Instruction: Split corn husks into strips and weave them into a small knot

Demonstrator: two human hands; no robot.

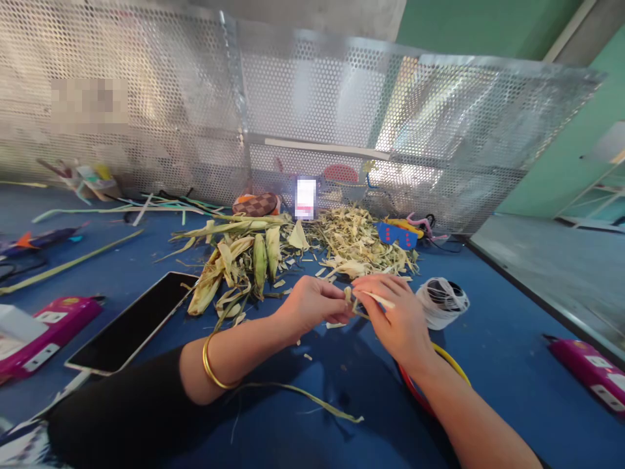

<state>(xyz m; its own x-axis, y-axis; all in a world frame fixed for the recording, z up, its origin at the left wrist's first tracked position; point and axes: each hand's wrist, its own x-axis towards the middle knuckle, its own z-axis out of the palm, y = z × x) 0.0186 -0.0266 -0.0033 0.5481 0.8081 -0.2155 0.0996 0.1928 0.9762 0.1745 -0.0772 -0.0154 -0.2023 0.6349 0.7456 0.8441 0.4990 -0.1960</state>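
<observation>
Just above the blue table, my left hand (pixel 312 303) pinches a small folded piece of corn husk (pixel 348 294). Meeting it from the right, my right hand (pixel 393 312) is closed on the same piece, and a pale husk strip (pixel 381 299) sticks out between its fingers. Behind my hands lie whole green and yellow husks (pixel 260 260) and a heap of shredded husk (pixel 354 238). A spool of white string (pixel 442 303) stands right of my right hand. One long thin husk strand (pixel 312 397) lies in front, near my left forearm.
A dark-screened tablet (pixel 131 326) and a magenta power strip (pixel 49 332) lie at left; another power strip (pixel 588 374) is at right. A red and yellow ring (pixel 452 361) sits partly under my right forearm. Perforated metal panels (pixel 312 104) line the back.
</observation>
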